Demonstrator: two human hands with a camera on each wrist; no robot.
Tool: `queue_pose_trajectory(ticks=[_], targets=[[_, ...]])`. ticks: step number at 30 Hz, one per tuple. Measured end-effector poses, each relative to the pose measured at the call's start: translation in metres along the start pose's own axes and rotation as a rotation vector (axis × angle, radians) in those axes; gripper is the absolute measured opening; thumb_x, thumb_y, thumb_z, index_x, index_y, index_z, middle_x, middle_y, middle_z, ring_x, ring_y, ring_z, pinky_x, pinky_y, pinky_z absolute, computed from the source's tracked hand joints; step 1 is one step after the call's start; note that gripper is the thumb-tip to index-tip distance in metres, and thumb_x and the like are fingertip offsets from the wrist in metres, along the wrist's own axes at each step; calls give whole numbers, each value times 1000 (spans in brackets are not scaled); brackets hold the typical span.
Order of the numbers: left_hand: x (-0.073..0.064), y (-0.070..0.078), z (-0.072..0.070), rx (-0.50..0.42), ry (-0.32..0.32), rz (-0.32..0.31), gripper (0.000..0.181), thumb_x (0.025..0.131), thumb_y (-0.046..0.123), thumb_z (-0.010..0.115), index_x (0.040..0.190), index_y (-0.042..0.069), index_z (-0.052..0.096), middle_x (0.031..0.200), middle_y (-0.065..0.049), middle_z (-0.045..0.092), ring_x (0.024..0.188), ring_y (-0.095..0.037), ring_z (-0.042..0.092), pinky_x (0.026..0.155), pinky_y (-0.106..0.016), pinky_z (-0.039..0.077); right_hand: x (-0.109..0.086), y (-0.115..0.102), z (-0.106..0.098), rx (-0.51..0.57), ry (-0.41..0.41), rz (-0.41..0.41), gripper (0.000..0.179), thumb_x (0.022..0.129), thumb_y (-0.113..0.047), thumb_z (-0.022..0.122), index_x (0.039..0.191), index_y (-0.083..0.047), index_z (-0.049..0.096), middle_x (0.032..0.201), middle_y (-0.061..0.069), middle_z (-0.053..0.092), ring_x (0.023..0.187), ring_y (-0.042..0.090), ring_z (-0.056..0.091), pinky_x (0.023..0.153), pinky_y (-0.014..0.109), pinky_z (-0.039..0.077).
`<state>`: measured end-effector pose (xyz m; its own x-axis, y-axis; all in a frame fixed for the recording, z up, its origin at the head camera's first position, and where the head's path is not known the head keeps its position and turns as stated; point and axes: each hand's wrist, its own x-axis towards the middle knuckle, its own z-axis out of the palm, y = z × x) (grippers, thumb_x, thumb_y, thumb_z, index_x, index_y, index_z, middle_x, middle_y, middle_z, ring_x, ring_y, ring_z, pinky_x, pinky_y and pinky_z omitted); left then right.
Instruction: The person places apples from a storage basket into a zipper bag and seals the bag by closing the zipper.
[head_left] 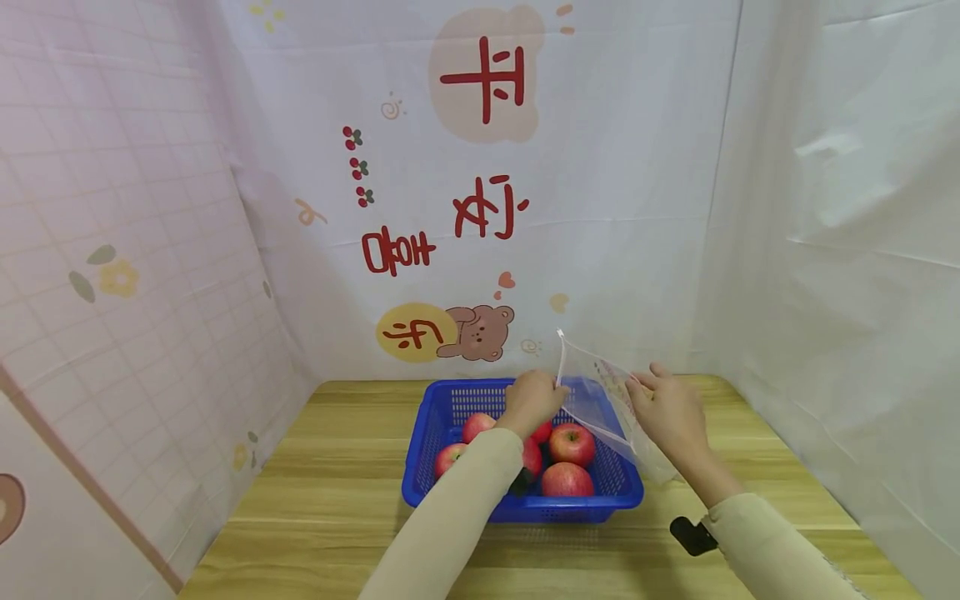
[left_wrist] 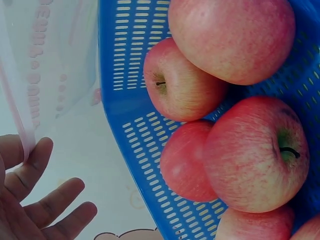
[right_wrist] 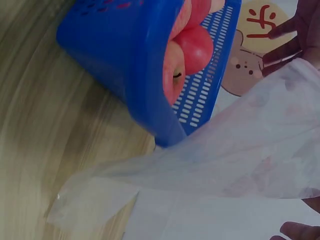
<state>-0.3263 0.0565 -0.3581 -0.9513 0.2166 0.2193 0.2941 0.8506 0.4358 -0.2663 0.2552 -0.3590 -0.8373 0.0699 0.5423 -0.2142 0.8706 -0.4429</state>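
Note:
A clear plastic zip bag (head_left: 600, 396) with printed lettering is stretched between both hands above the right side of a blue basket (head_left: 628, 498). My left hand (head_left: 534, 402) pinches one edge of its mouth between thumb and index finger, the other fingers spread apart in the left wrist view. On the opposite edge my right hand (head_left: 671, 415) grips the film, its fingertips partly hidden. The bag's lower end (right_wrist: 85, 200) trails past the basket's outer side. Several red apples, one with its stem up (head_left: 572, 444), lie in the basket, partly behind the left arm.
The basket stands on a wood-grain table (head_left: 315, 500). A white printed cloth (head_left: 637, 208) hangs behind it, and more cloth hangs at both sides. A black strap piece (head_left: 693, 536) sticks out by the right cuff.

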Motion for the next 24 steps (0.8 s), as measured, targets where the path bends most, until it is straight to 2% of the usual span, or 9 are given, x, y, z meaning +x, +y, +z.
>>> queue_pose_trajectory(ticks=[3, 6, 8, 10, 12, 15, 17, 20, 24], targets=[[1, 2, -1, -17, 5, -18, 37, 93, 34, 63, 61, 16, 58, 78, 1, 65, 87, -24, 66, 76, -48, 50, -6, -2, -1, 38, 8, 18, 36, 99, -22, 57, 120, 4, 68, 134, 34, 51, 114, 56, 53, 87, 66, 44], [2, 4, -1, -21, 15, -30, 35, 91, 32, 63, 60, 15, 58, 79, -1, 66, 85, -25, 66, 75, -48, 50, -13, -4, -2, 88, 3, 70, 36, 98, -23, 58, 122, 2, 68, 135, 34, 50, 113, 56, 54, 81, 63, 47], [3, 4, -2, -23, 11, -39, 35, 92, 31, 62, 61, 15, 59, 79, -1, 66, 86, -26, 66, 75, -48, 50, -17, -6, -2, 117, -2, 124, 39, 98, -25, 59, 124, 2, 66, 138, 34, 48, 117, 56, 51, 84, 63, 46], [4, 4, -2, -22, 2, -45, 35, 92, 31, 62, 62, 15, 59, 78, 0, 65, 86, -25, 66, 76, -48, 50, -20, -7, -1, 153, 5, 190, 42, 99, -27, 57, 127, 4, 65, 140, 34, 46, 123, 54, 48, 93, 64, 42], [5, 5, -2, -24, -8, -49, 35, 93, 32, 61, 62, 15, 60, 76, 1, 63, 86, -24, 65, 77, -48, 49, -23, -9, 0, 178, 31, 251, 45, 100, -28, 55, 128, 5, 63, 142, 32, 45, 124, 53, 47, 99, 64, 38], [6, 6, -1, -33, -13, -41, 36, 94, 32, 61, 62, 15, 61, 72, 2, 61, 82, -23, 64, 76, -46, 49, -25, -9, 4, 204, 96, 310, 43, 100, -27, 51, 127, 4, 64, 141, 30, 47, 122, 50, 51, 99, 63, 39], [6, 8, -1, -42, -16, -32, 37, 95, 33, 61, 63, 15, 61, 71, 2, 59, 79, -22, 62, 75, -45, 49, -26, -8, 6, 185, 134, 318, 41, 100, -25, 49, 126, 3, 65, 139, 30, 50, 120, 51, 53, 95, 64, 41], [5, 10, 2, -56, -22, -21, 38, 97, 34, 59, 64, 15, 60, 70, 2, 58, 77, -20, 61, 74, -45, 49, -27, -7, 8, 128, 149, 310, 40, 101, -25, 49, 124, 3, 67, 138, 30, 50, 121, 54, 50, 97, 67, 34], [4, 14, 4, -67, -32, -26, 39, 99, 34, 55, 65, 15, 58, 70, 2, 57, 75, -19, 60, 76, -46, 49, -32, -8, 5, 49, 67, 291, 41, 100, -27, 53, 126, 3, 65, 142, 31, 45, 125, 57, 44, 101, 76, 20]])
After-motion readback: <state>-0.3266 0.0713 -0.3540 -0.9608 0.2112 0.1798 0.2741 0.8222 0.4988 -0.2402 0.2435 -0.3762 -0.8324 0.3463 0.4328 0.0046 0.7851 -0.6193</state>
